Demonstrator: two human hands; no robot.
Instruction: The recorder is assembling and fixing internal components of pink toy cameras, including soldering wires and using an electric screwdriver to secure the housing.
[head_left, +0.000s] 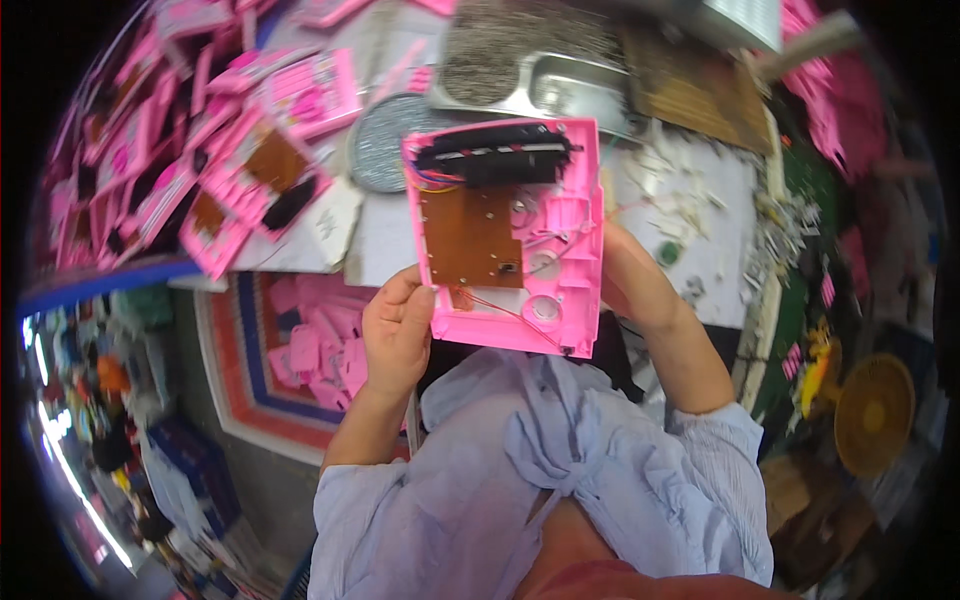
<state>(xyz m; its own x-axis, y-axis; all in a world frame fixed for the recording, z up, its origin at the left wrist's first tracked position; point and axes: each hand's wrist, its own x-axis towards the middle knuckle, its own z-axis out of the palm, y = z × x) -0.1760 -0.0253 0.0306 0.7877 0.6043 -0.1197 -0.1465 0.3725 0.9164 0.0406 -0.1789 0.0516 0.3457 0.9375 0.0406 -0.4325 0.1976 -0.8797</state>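
I hold an open pink plastic housing up in front of me, its inner side facing me. My left hand grips its lower left edge, thumb and fingers closed on it. At the right edge my right hand supports it, fingers mostly hidden behind. Inside the housing lie a brown circuit board and a long black part across the top. Thin coloured wires run from the black part toward the board, and red wires cross the lower end. Two round silvery discs sit beside the board.
Many similar pink housings are heaped at the far left. Behind the held one stand a metal tray of small metal pieces and a round grey dish. Small white parts litter the table's right. Below left, a striped container holds pink parts.
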